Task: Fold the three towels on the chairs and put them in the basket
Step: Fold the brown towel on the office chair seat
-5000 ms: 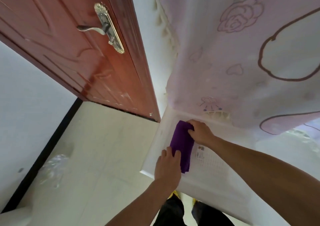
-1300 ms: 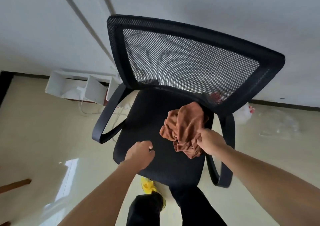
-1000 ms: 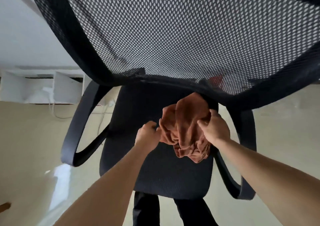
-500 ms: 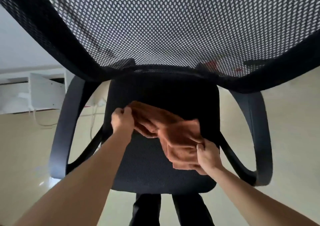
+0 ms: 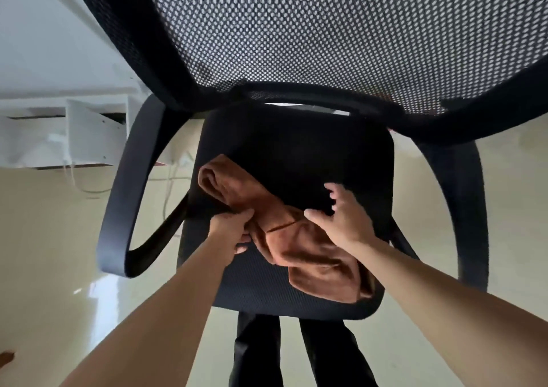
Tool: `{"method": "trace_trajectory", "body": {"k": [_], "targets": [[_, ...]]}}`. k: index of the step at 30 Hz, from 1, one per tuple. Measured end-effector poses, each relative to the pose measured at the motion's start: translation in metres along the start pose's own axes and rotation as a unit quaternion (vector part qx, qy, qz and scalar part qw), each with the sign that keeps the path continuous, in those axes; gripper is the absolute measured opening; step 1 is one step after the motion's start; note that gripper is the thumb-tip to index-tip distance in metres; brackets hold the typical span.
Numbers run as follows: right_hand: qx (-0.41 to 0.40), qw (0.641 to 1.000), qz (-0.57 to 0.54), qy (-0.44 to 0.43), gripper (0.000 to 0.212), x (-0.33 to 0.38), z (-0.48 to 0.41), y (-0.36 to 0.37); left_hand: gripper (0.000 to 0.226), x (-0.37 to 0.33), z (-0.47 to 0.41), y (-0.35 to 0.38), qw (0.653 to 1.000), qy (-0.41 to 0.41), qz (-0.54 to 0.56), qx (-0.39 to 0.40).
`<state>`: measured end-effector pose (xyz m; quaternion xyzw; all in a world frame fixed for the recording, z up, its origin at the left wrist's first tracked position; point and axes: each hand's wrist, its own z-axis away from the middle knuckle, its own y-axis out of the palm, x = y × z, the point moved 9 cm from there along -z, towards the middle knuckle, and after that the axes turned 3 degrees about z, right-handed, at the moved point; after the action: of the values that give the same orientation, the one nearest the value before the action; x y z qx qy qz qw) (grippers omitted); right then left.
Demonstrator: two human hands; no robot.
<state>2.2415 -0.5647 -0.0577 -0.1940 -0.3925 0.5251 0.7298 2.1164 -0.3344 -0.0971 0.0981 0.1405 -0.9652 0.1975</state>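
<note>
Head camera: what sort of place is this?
Probably a home or small office room: a black mesh office chair, a glossy pale floor, and a white shelf unit low against the wall.

The towel (image 5: 311,256) lies on the seat (image 5: 296,149), stretched from 10 to 5 o'clock. Backrest (image 5: 296,31) at 12 o'clock, shelf (image 5: 89,131) at 9.

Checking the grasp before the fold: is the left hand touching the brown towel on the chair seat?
Touching. The head view shows the left hand pinching a fold of the brown towel on the chair seat.
</note>
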Motion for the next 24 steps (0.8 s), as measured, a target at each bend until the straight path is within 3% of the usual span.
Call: {"method": "trace_trajectory", "body": {"k": [1, 3, 6, 7, 10, 13, 14, 16, 18, 21, 24], "targets": [[0.05, 0.997, 0.051, -0.022, 0.067, 0.008, 0.0, 0.012, 0.017, 0.003, -0.002, 0.005, 1.0, 0.0, 0.011, 0.005], [0.106, 0.986, 0.113, -0.063, 0.049, 0.012, 0.007, 0.033, 0.007, -0.002, -0.004, 0.004, 0.998, 0.024, 0.053, -0.018], [0.067, 0.996, 0.04, -0.038, 0.009, -0.01, 0.019, 0.033, 0.011, -0.026, 0.0, -0.009, 0.987, 0.086, 0.119, -0.06], [0.044, 0.999, 0.025, -0.018, 0.006, -0.025, 0.023, 0.028, 0.011, -0.035, 0.004, -0.016, 0.984, 0.103, 0.129, -0.073], [0.076, 0.995, 0.022, 0.066, 0.011, -0.077, 0.042, 0.03, 0.01, -0.057, 0.005, -0.033, 0.978, 0.13, 0.139, -0.09], [0.117, 0.984, 0.078, 0.113, 0.009, -0.098, 0.051, 0.029, 0.005, -0.068, 0.005, -0.029, 0.982, 0.114, 0.15, -0.031], [0.092, 0.986, 0.089, 0.105, 0.003, -0.093, 0.045, 0.022, 0.016, -0.065, 0.004, -0.023, 0.982, 0.091, 0.166, 0.008], [0.003, 0.994, 0.082, 0.067, 0.02, -0.067, 0.026, -0.001, 0.033, -0.055, 0.005, -0.011, 0.975, 0.043, 0.207, 0.069], [-0.049, 0.998, 0.02, 0.026, 0.026, -0.03, 0.003, -0.016, 0.034, -0.037, 0.004, -0.006, 0.969, -0.006, 0.232, 0.082], [0.023, 0.999, -0.047, 0.0, 0.037, 0.02, -0.025, 0.003, 0.028, -0.014, 0.008, 0.008, 0.977, -0.033, 0.175, 0.122], [0.149, 0.988, 0.027, -0.011, 0.047, 0.038, -0.019, 0.048, 0.024, -0.008, 0.015, 0.014, 0.975, -0.037, 0.147, 0.164]]}}
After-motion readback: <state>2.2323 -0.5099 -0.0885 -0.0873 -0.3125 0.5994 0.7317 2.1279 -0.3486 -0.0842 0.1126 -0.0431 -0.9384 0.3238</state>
